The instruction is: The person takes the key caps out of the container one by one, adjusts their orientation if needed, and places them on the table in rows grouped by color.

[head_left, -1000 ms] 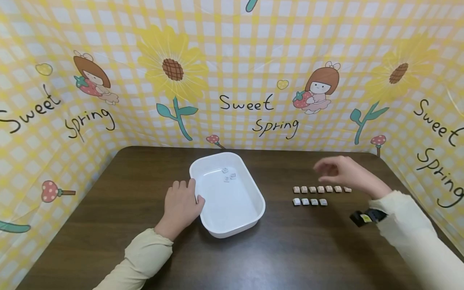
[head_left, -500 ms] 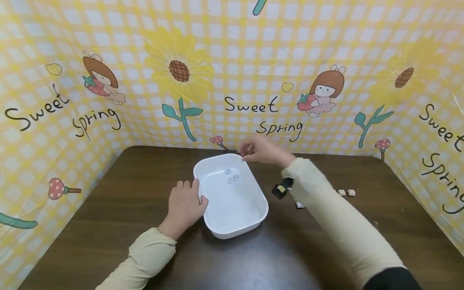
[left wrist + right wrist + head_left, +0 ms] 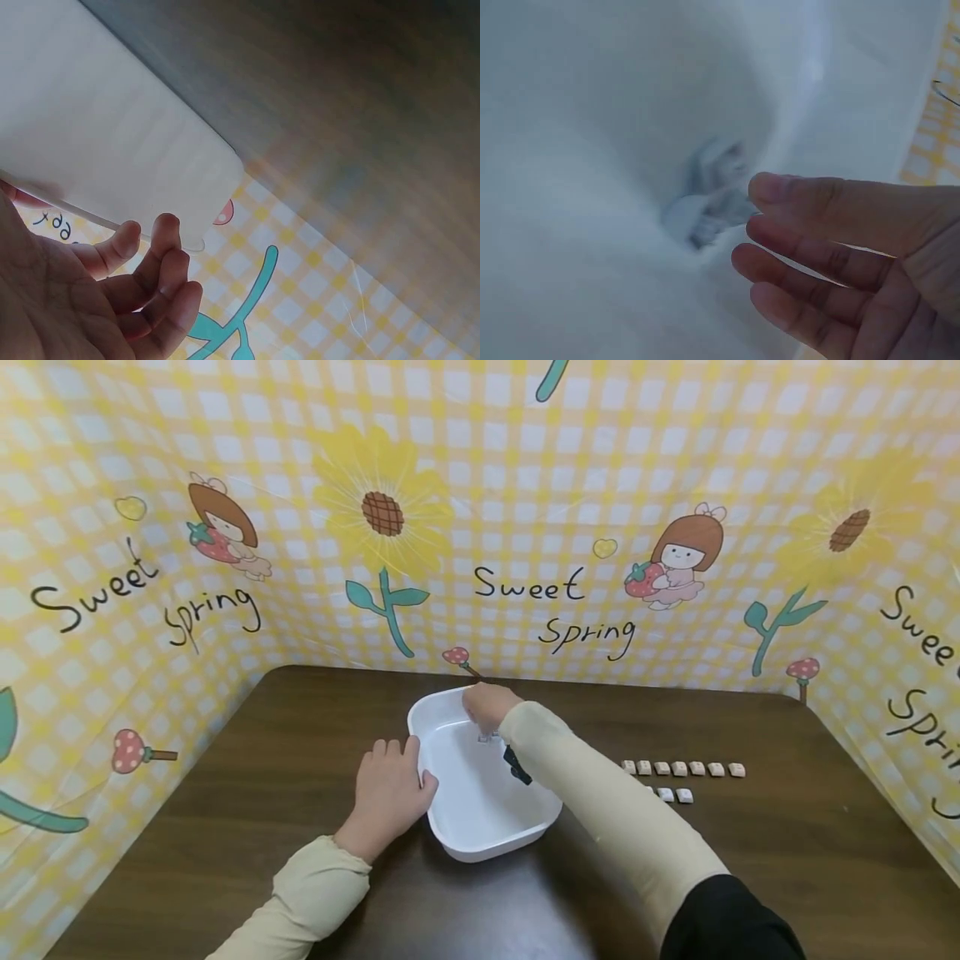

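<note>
My left hand point(image 3: 386, 789) holds the left side of a white plastic tub point(image 3: 491, 846), thumb over the rim and fingers outside along the wall. In the left wrist view its fingers point(image 3: 171, 262) are bent beside the rim. Down in the far end of the tub is my right hand point(image 3: 491, 703), over a few small white keycaps point(image 3: 483, 739). The right wrist view shows these keycaps point(image 3: 720, 166) blurred, just beyond the thumb and fingertips. Thumb and fingers are loosely bent with a small gap, and no keycap is visibly pinched. The sleeve hides part of the tub.
A row of several keycaps point(image 3: 679, 768) lies on the dark wooden table point(image 3: 795, 860), right of the tub. A shorter row point(image 3: 684, 796) lies nearer me, partly hidden by the right sleeve point(image 3: 607, 793). Yellow checked cloth point(image 3: 525, 510) encloses the back and sides.
My right hand has swung left from above the keycap rows, passed over the tub's far rim and lowered inside to the keycaps. The left hand stays on the tub.
</note>
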{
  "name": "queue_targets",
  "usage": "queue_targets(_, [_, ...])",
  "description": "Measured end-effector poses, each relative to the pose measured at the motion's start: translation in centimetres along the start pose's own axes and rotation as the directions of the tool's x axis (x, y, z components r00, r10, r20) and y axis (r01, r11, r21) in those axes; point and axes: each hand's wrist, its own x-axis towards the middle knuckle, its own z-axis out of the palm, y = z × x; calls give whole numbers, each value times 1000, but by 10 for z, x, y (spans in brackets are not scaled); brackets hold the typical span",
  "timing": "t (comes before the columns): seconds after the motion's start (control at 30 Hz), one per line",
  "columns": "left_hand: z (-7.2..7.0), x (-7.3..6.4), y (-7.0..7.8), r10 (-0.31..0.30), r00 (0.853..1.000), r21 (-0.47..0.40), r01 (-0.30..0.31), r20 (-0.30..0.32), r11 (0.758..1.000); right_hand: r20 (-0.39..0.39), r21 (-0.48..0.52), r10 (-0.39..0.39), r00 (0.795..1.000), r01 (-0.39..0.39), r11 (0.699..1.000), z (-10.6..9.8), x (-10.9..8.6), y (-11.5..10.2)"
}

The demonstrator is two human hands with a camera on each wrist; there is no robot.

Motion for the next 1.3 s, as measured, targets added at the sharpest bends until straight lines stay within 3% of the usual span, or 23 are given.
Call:
queue_targets(0.17, [-2, -1, 2, -7, 1000, -6, 7, 9, 1000, -55, -4, 41, 998, -41, 999, 22, 6, 8])
queue_targets(0.23, [-2, -1, 2, -10, 1000, -7, 10, 17, 1000, -71, 31, 57, 996, -55, 998, 26, 6, 9])
queue_targets(0.33, [-1, -1, 2, -10, 1000, -3, 10, 25, 1000, -84, -14, 34, 996, -36, 999, 27, 6, 10])
queue_targets(0.53, [0, -1, 2, -9, 1000, 0, 9, 21, 1000, -75, -48, 19, 997, -23, 999, 22, 1, 8])
queue_targets(0.73, [3, -2, 1, -1, 1000, 8, 1, -6, 1000, -40, -132, -95, 995, 89, 987, 3, -10, -4])
queue_targets(0.87, [2, -2, 1, 3, 1000, 4, -3, -20, 1000, -57, -44, -139, 989, 136, 990, -12, -24, -12])
queue_targets(1.1, [0, 0, 3, -11, 1000, 3, 11, 6, 1000, -133, 118, -181, 974, 197, 973, -28, -53, -18])
queue_targets(1.3, [0, 0, 4, -15, 1000, 12, 15, 19, 1000, -212, 305, -199, 957, 258, 917, -25, -75, -8])
